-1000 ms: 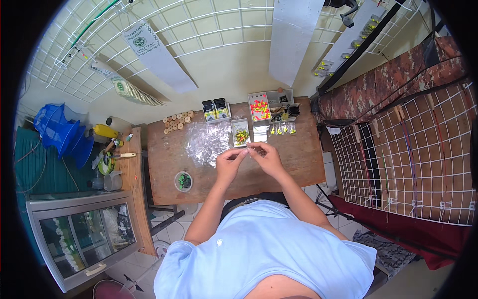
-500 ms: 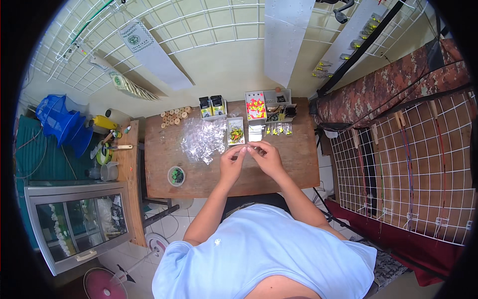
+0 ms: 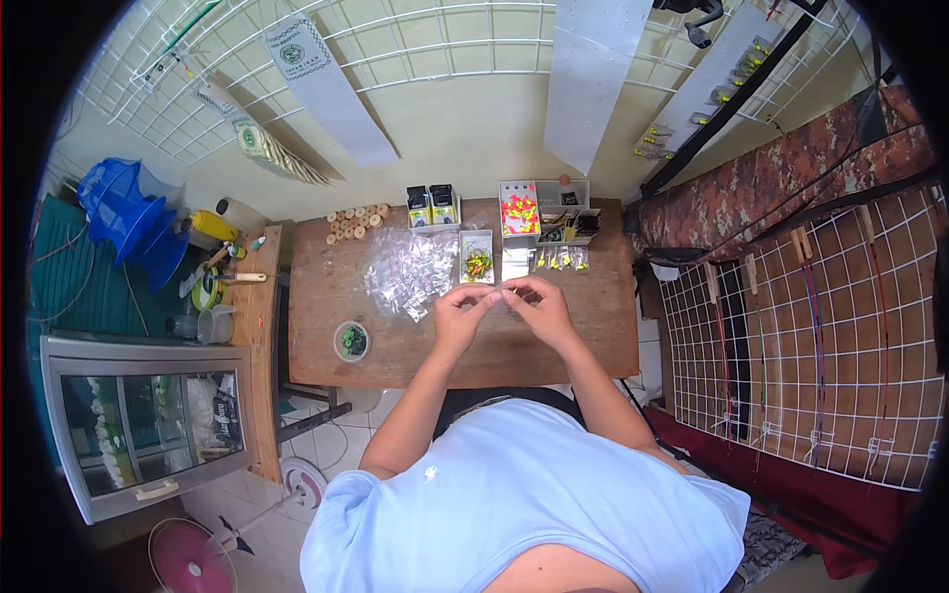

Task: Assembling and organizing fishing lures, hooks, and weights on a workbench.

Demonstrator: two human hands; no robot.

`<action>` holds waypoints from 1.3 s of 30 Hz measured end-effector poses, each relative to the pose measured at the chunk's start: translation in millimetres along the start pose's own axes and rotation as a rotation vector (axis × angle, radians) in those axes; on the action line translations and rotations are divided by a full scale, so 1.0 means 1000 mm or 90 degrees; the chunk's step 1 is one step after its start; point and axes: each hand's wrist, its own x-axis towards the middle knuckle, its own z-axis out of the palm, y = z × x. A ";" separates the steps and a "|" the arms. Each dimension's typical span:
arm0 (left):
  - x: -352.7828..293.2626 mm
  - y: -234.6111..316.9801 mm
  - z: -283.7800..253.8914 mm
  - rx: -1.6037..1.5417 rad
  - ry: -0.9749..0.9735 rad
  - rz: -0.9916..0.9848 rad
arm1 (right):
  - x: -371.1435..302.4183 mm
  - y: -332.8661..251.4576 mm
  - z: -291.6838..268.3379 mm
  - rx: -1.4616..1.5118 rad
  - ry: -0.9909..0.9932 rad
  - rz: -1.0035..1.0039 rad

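Over the middle of the table, my left hand [image 3: 463, 314] and my right hand [image 3: 542, 308] meet at the fingertips. Both are closed in a pinch; whatever lies between them is too small to make out. Just beyond my left hand stands a white box [image 3: 464, 255] holding small yellow, green and red lures [image 3: 477, 263]. A white pad or stack of slips [image 3: 516, 260] lies past my right fingertips. To its right are several small clear bags [image 3: 563, 259] with yellow-green pieces inside.
Left of my hands spreads a heap of clear plastic bags [image 3: 407, 282]. A round tub [image 3: 351, 341] with dark green pieces sits near the table's left edge. Behind stand wooden spools [image 3: 356, 222], a box of black packets [image 3: 433, 210] and a tray of pink and yellow pieces [image 3: 519, 210].
The whole view has shifted slightly. My hands stay together at the fingertips, and the right fingers look a little more bent. Nothing on the table has visibly moved.
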 end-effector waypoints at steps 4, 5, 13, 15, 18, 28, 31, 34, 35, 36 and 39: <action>-0.001 0.007 0.002 0.021 -0.005 0.014 | 0.001 0.006 0.000 0.009 0.012 0.001; -0.001 0.008 0.002 0.022 -0.005 0.014 | 0.001 0.006 0.000 0.007 0.014 -0.004; -0.001 -0.004 -0.004 -0.010 -0.041 0.027 | -0.004 0.003 0.002 -0.028 0.000 -0.028; -0.001 -0.006 -0.006 -0.009 -0.045 0.016 | -0.005 0.004 0.000 -0.039 -0.016 -0.037; 0.000 -0.011 -0.012 -0.001 -0.057 0.013 | -0.006 0.003 -0.004 -0.032 -0.066 -0.036; -0.003 -0.007 -0.011 0.040 -0.146 -0.004 | -0.003 0.005 -0.001 -0.060 -0.054 -0.033; -0.003 0.003 -0.011 0.101 -0.160 -0.025 | -0.002 0.009 -0.003 -0.039 -0.061 -0.041; -0.001 -0.013 -0.013 0.065 -0.139 -0.023 | -0.004 0.004 0.000 -0.012 -0.014 -0.020; -0.001 -0.014 -0.015 0.065 -0.138 -0.025 | -0.004 0.000 -0.002 -0.071 -0.019 -0.077; 0.000 -0.016 -0.016 0.092 -0.139 -0.004 | -0.003 -0.003 -0.004 -0.129 -0.024 -0.134; 0.003 -0.013 -0.018 0.132 -0.148 0.020 | 0.001 -0.005 -0.008 -0.231 -0.075 -0.159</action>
